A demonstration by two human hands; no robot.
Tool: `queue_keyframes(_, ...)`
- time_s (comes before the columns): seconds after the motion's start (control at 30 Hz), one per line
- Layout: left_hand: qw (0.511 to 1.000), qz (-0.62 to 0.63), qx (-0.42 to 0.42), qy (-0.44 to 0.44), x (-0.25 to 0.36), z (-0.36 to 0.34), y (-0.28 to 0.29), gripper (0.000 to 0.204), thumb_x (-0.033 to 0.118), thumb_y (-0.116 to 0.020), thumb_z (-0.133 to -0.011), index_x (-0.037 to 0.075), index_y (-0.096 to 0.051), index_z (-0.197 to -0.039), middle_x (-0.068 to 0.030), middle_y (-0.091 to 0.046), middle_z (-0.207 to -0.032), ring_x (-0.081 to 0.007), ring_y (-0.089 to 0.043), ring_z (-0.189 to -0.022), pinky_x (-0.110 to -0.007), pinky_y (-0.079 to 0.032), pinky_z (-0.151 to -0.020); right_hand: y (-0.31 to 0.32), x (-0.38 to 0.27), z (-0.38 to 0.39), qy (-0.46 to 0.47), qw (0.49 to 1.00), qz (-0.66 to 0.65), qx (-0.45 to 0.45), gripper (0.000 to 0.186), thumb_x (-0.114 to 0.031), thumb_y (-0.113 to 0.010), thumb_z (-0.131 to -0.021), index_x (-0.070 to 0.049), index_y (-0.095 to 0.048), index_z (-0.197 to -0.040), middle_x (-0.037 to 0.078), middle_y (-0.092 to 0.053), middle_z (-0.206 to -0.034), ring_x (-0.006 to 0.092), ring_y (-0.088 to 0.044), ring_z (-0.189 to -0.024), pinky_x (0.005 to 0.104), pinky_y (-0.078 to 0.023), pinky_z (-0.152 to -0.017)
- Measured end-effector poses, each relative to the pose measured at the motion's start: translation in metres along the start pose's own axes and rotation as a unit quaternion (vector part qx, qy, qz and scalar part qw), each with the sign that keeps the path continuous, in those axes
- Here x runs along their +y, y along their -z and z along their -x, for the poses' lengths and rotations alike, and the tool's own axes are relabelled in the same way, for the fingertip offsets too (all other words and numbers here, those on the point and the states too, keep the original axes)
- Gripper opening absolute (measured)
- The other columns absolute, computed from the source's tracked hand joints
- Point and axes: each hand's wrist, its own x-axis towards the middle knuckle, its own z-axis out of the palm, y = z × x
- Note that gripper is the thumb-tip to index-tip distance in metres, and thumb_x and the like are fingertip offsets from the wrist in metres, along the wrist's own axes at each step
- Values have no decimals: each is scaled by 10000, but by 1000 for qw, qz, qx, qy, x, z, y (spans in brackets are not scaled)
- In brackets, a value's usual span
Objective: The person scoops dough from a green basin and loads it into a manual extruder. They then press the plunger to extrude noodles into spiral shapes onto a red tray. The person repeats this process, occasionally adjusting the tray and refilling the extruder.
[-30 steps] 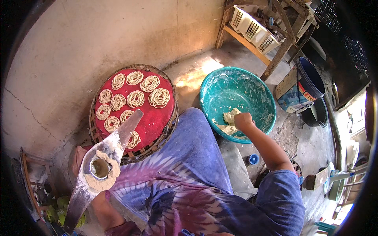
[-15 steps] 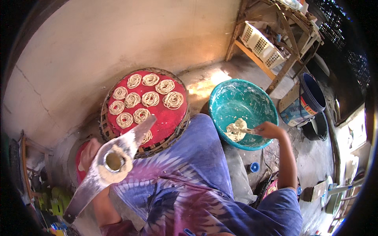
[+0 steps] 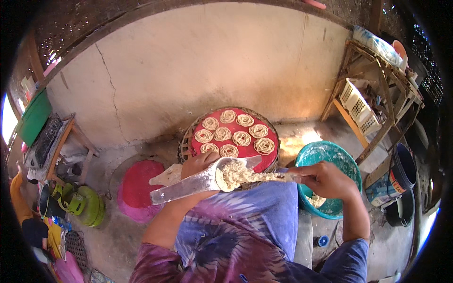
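Observation:
My left hand [image 3: 200, 163] is closed around a pale dough press [image 3: 177, 189], a long two-armed body with a round cup in its middle. Sticky cream-coloured dough [image 3: 236, 173] heaps over the cup. My right hand [image 3: 329, 178] grips the handle of a spoon [image 3: 289, 177], its head buried in that dough. Behind the press, a round woven tray [image 3: 188, 137] lined with red carries several coiled rings of dough strands [image 3: 241, 138]. Beneath my right hand, a teal basin [image 3: 351, 165] has smears on its wall and a lump of dough [image 3: 315, 200] inside.
A red round pad [image 3: 141, 184] lies on the floor at left, near a green gas cylinder [image 3: 89, 206]. Buckets [image 3: 394, 172] stand right of the basin. A wooden rack [image 3: 351, 122] holds a white basket [image 3: 361, 107]. Another person's arm [image 3: 18, 191] shows at the far left.
The spoon has risen from the basin and moved left to the press, bringing dough onto its cup. The press has moved right and turned. My view has tilted up.

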Motion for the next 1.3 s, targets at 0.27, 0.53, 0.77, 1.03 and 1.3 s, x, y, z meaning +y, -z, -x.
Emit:
queue_keyframes(0.27, 996, -42, 80, -13, -8, 13, -14, 431, 356, -757, -615, 108, -557, -905, -83, -569, -833, -291, -619, -753, -389, -496, -600, -26, -79, -41, 226, 844, 465, 141, 404, -168, -596, -780, -140, -625, -1182, 0, -523, -723, 139, -536, -588, 296, -445, -493)
queue_keyframes(0.53, 980, -153, 57, 110, -38, 31, 8, 356, 330, -759, -692, 128, -634, -957, -78, -612, -914, -299, -637, -877, -410, -531, -731, 2, -75, -18, 133, 853, 443, 242, 456, -108, -593, -739, -173, -643, -1187, 1, -515, -667, 141, -526, -517, 303, -422, -450)
queue_keyframes(0.77, 986, -109, 104, 69, -18, 20, 13, 362, 292, -760, -641, 121, -600, -917, -83, -598, -850, -300, -622, -791, -406, -515, -673, -9, -87, -37, 224, 865, 410, 183, 444, -110, -578, -751, -123, -627, -1193, 13, -555, -694, 164, -582, -563, 309, -448, -480)
queue_keyframes(1.03, 971, -144, 79, 173, -46, 30, 6, 335, 315, -751, -675, 130, -631, -928, -95, -639, -863, -313, -638, -834, -441, -514, -723, -24, -72, -29, 159, 925, 317, 136, 384, -128, -604, -798, -93, -639, -1179, 69, -629, -721, 206, -632, -606, 337, -488, -492)
queue_keyframes(1.3, 949, -170, 211, 158, -44, 33, 12, 244, 243, -737, -679, 110, -647, -863, -96, -596, -848, -305, -604, -805, -421, -505, -716, -146, -39, -46, -74, 966, -209, 135, 361, -43, -570, -879, -43, -591, -1239, 322, -596, -843, 370, -683, -697, 398, -501, -589)
